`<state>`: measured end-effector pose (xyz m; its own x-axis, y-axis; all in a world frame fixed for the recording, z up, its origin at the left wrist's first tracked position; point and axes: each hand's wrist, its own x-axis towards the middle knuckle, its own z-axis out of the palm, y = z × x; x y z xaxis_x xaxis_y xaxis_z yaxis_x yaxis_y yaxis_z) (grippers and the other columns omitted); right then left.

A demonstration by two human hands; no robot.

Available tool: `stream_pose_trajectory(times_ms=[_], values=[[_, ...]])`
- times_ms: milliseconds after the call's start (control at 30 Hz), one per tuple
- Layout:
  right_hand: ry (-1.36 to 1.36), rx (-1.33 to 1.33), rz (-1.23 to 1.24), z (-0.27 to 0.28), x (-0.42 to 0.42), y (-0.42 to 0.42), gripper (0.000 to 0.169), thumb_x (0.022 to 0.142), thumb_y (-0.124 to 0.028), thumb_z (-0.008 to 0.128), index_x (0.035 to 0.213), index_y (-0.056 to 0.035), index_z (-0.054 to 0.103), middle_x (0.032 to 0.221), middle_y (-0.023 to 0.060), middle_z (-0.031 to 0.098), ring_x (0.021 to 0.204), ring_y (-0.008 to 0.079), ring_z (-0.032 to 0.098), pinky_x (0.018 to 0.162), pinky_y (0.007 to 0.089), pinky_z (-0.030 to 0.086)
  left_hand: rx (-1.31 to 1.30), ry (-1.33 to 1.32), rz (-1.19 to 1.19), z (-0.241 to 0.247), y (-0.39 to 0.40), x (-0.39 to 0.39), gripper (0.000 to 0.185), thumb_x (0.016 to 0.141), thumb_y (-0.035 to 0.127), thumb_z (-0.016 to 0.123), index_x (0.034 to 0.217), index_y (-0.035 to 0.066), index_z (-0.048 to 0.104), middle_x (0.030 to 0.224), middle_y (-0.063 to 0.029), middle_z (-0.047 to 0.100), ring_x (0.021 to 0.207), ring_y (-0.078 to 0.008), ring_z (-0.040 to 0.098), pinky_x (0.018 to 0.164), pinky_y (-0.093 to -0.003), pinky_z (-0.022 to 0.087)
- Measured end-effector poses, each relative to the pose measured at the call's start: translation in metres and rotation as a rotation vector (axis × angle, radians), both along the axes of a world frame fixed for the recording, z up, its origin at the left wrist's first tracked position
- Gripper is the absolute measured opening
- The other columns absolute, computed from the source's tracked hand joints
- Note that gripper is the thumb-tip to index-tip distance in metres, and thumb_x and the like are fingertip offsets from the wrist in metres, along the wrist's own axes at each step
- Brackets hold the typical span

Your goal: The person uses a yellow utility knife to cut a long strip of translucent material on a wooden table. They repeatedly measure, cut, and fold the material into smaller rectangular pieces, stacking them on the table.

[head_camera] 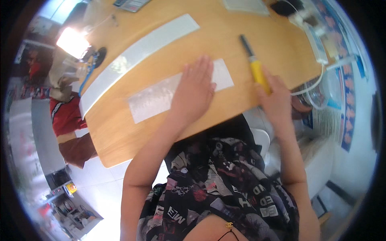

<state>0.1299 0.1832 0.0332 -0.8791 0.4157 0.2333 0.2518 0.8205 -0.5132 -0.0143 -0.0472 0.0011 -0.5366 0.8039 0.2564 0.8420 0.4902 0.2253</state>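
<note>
My left hand [194,90] lies flat across a short, whitish, partly glossy strip [153,101], its palm and fingers covering the strip's middle. The strip's right end [223,75] shows past my fingers. To the right, my right hand [276,96] grips the yellow handle of a slim tool [257,73]. The tool's narrow dark end points away from me over the tabletop; blur hides whether it is a blade. Beyond my left hand, a longer white strip [144,54] runs diagonally over the wooden table [120,135], apart from the short one.
A bright lamp [74,43] glows at the far left, near a blue cable [87,76]. A white power strip [315,43] with cords sits along the right edge. At the back are a translucent flat tray or lid [245,6] and a dark flat packet [131,4].
</note>
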Motion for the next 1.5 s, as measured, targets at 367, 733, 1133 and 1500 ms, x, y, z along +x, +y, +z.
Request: stream_pose_trajectory(times_ms=[367, 733, 1133, 1500], values=[[-0.184, 0.575, -0.231, -0.027, -0.028, 0.203, 0.056, 0.100, -0.024, 0.071, 0.151, -0.0040, 0.059, 0.148, 0.0258, 0.057, 0.139, 0.0438, 0.052, 0.118, 0.0529, 0.042, 0.069, -0.004, -0.029, -0.006, 0.008, 0.011, 0.061, 0.109, 0.027, 0.050, 0.157, -0.010, 0.042, 0.170, -0.0266, 0.036, 0.161, -0.0389, 0.031, 0.131, -0.0561, 0.024], [0.002, 0.121, 0.319, 0.012, -0.072, -0.025, 0.067, 0.079, -0.032, 0.091, 0.133, -0.0013, 0.066, 0.126, 0.0196, 0.060, 0.127, 0.0384, 0.054, 0.113, 0.0472, 0.038, 0.210, -0.122, -0.039, -0.008, 0.006, 0.008, 0.077, 0.101, 0.016, 0.058, 0.164, -0.013, 0.024, 0.170, -0.0317, 0.032, 0.161, -0.0427, 0.029, 0.131, -0.0560, 0.023], [0.099, -0.083, 0.236, -0.029, -0.057, -0.041, 0.031, 0.085, -0.023, 0.084, 0.099, 0.0001, 0.070, 0.114, 0.0163, 0.063, 0.111, 0.0364, 0.057, 0.095, 0.0480, 0.048, 0.272, -0.073, 0.007, -0.011, 0.011, 0.009, 0.072, 0.103, 0.022, 0.057, 0.161, -0.013, 0.031, 0.167, -0.0318, 0.038, 0.159, -0.0424, 0.033, 0.130, -0.0546, 0.026], [0.214, -0.217, 0.009, -0.035, -0.043, -0.043, 0.016, 0.092, -0.014, 0.079, 0.093, 0.0009, 0.073, 0.088, 0.0135, 0.070, 0.084, 0.0281, 0.066, 0.081, 0.0397, 0.053, 0.322, -0.003, -0.001, 0.002, 0.006, 0.012, 0.072, 0.098, 0.012, 0.062, 0.161, -0.010, 0.034, 0.167, -0.0302, 0.038, 0.157, -0.0447, 0.036, 0.129, -0.0531, 0.030]])
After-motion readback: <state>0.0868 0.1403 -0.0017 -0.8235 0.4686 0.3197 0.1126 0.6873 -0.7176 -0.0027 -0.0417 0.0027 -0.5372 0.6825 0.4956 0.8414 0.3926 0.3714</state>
